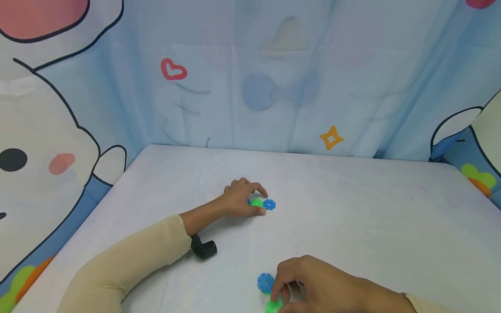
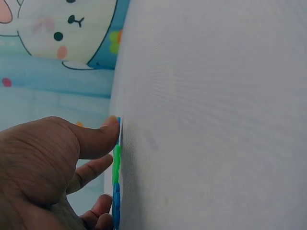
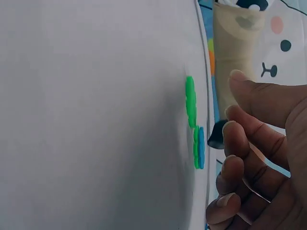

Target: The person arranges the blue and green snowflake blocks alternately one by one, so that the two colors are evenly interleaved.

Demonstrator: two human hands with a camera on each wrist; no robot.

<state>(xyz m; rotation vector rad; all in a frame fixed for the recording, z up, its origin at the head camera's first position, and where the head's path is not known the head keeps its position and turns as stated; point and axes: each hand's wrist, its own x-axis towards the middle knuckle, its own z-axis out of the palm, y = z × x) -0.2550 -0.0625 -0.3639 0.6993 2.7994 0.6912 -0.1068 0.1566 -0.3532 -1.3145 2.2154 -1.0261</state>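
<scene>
My left hand (image 1: pixel 244 200) reaches to the middle of the table, thumb and index finger spread on either side of a row of flat notched plastic discs. A blue disc (image 1: pixel 269 204) sits at the row's right end, beside a green disc (image 1: pixel 256 202); more blue shows behind, partly hidden by the hand. In the left wrist view the thumb tip is right at the blue end. Nearer the front, my right hand (image 1: pixel 313 282) hovers with loosely bent fingers over a green disc (image 1: pixel 274 306). Adjoining it, a blue disc (image 1: pixel 265 283) lies on another green disc (image 3: pixel 195 147).
A white cloth covers the table (image 1: pixel 372 226). Behind it hangs a light blue curtain (image 1: pixel 219 108) printed with cartoon figures. A black wrist device (image 1: pixel 204 248) sticks out below the left cuff, close to the tabletop.
</scene>
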